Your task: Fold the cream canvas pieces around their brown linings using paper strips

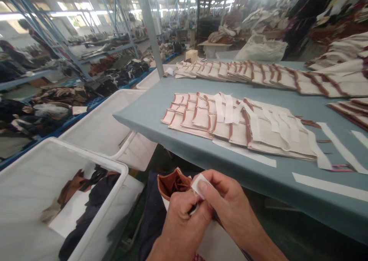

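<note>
Above my lap, my right hand (230,195) is closed in a pinch, thumb pressed on a small white strip (197,185) with frayed threads at its lower edge. Right beside it, my left hand (185,218) is closed too, its thumb and forefinger pinched together just below the strip; what they grip is hidden. Behind my left hand stands the open top of a cream bag with brown lining (166,184), brown cords (181,185) bunched inside. More cream cloth with red print (218,242) lies under my hands.
The blue-green table (138,115) carries overlapping cream-and-brown bags (201,115), white strips (228,109) and purple-handled scissors or snips (342,168). A longer row of bags (258,73) lies behind. To the left are white bins (120,169), the nearest holding dark cloth scraps (94,199).
</note>
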A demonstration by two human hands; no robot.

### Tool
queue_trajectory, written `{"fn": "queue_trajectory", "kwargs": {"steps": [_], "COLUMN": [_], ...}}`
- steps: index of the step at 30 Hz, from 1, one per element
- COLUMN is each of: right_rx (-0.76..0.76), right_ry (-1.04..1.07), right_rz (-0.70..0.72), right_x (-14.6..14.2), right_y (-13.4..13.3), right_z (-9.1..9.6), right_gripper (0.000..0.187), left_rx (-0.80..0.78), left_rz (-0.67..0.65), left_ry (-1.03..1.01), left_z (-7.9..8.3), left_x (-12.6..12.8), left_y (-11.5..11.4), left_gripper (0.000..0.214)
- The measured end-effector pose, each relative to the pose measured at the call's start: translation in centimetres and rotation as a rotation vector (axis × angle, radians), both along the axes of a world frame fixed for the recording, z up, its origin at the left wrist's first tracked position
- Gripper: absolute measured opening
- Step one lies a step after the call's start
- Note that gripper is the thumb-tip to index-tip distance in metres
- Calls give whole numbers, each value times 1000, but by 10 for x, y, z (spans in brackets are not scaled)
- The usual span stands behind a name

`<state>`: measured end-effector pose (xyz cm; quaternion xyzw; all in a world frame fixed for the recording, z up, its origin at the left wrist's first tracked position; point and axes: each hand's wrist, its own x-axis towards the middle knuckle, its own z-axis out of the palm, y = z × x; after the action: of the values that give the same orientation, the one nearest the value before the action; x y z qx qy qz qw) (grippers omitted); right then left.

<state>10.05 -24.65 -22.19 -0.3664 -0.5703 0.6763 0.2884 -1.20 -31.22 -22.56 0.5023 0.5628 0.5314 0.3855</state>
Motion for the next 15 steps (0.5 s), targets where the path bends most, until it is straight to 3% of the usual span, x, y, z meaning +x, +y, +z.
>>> {"fn": "queue_trajectory", "kwargs": {"steps": [4,10,15], "right_rx": [-84,-26,144], "right_ry": [127,126,29], "right_rz": [-32,-100,-234], "right_x": [-5,-7,1], "right_y": [-6,-5,6], "right_z": [0,-2,-12], "right_gripper": [43,43,43], "left_rx": [12,-60,-101], "left_rz": [15,43,316], "left_ry": [46,71,78], "left_z": [1,-1,-17], "left_x": [0,-4,-18], "left_y": [-3,-10,-20], "left_gripper": [34,39,31]}}
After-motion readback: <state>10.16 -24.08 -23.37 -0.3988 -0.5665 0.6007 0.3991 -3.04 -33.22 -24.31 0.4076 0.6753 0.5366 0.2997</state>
